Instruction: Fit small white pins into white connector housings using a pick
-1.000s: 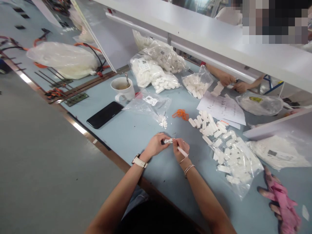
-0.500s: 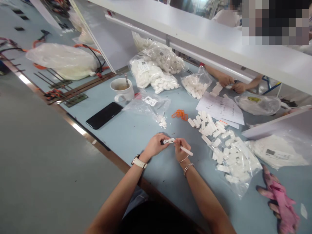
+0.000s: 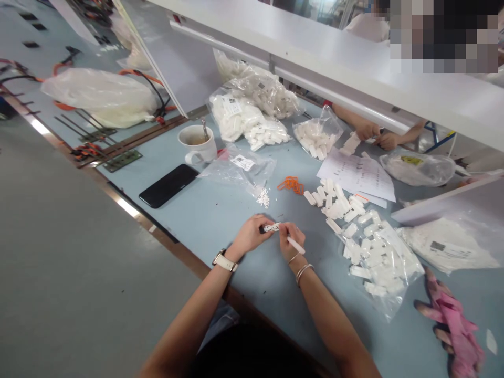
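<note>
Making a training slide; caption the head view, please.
Left hand holds a dark-dotted white part; right hand holds a white pen-like tool close by, orange pieces lying beyond.

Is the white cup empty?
No, not empty: something brownish shows inside the upright cup, and a metal handle pokes out.

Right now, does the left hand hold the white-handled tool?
No: the right hand grips the white-handled tool, the left hand a dotted white piece.
</note>
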Tool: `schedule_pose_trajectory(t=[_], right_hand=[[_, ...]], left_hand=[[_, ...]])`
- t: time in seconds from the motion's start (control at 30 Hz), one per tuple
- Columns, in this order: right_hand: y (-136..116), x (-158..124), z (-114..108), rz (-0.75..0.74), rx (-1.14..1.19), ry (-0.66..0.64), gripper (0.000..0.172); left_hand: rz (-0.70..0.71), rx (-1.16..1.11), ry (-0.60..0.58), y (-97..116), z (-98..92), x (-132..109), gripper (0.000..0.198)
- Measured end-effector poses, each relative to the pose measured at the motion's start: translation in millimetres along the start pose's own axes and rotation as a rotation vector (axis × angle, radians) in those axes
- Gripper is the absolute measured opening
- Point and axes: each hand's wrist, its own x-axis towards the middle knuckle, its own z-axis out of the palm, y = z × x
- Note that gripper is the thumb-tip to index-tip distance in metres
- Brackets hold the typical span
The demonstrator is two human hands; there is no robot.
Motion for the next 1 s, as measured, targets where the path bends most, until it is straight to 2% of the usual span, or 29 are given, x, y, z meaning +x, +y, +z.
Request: schedule_pose_trajectory(t=[0.1,0.2,0.53,0.8,1.0], right_hand=[[1.0,-3.5,-1.6,0.106,0.077,0.045,0.041],[0.2,-3.9,-3.1,0.139,0.116,0.034,0.043],[-0.7,1.0,-2.8,0.139,0.051,-0.001,0.046],[-0.4,3.1,-0.4,-0.04,-0.032,0.022,0.046],[-2.4,-0.2,-4.6,0.034,0.081,0.054,0.042]], left_hand=[[0.006,0.006,0.002,0.5,0.0,0.0,0.012],[0.003,0.002,0.004,0.3,0.0,0.0,0.012],[-0.006,-0.008,0.002,-0.7,1.0,0.1,0.012],[-0.01,-0.013,-0.008,-0.3,0.8,0.0,0.01],[-0.01,-0.013,0.007,-0.1,1.7,0.3,0.011]])
